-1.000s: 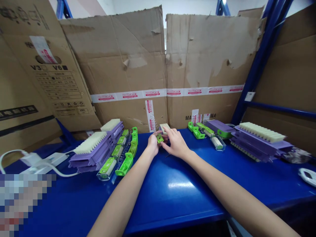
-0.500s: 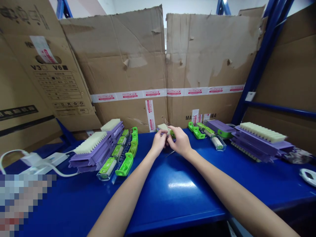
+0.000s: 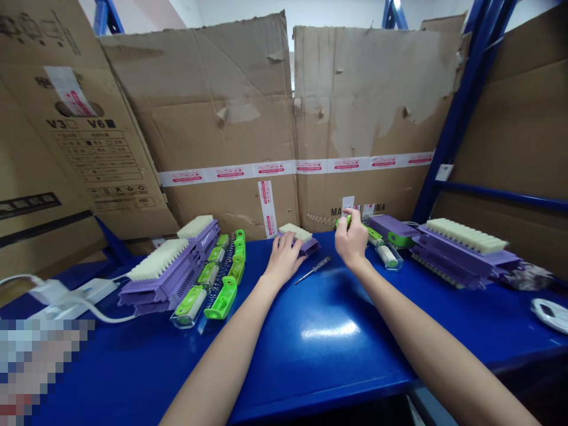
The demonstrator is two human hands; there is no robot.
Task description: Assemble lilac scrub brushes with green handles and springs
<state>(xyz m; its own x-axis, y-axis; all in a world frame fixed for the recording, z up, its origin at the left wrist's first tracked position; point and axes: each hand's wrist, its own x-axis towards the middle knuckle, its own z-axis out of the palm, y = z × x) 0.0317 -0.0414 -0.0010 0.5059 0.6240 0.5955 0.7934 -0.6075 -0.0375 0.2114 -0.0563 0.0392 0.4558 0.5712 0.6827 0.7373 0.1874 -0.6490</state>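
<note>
My left hand [image 3: 284, 258] lies with its fingers spread against a purple block topped with cream bristles [image 3: 296, 231], at the back middle of the blue table. A screwdriver [image 3: 313, 270] with a thin shaft rests on the tabletop between my hands. Farther right, my right hand [image 3: 351, 238] is raised and closed on a green plastic piece [image 3: 342, 222], partly hidden by the fingers. From beside that piece a thin coil spring [image 3: 321, 219] stretches leftward in the air; its attachment point cannot be made out.
On the left stand purple bristled blocks [image 3: 171, 278], green-ended clear parts [image 3: 189, 305], springs [image 3: 217, 284] and green brackets [image 3: 222, 299]. To the right are more purple bristled blocks [image 3: 461, 260] and a clear-cased part [image 3: 388, 257]. Cardboard sheets [image 3: 222, 142] wall the back; a power strip [image 3: 73, 299] lies left.
My hands have come apart. The right has moved right with the green piece and spring, while the left has opened over the bristled block. The screwdriver now shows fully.
</note>
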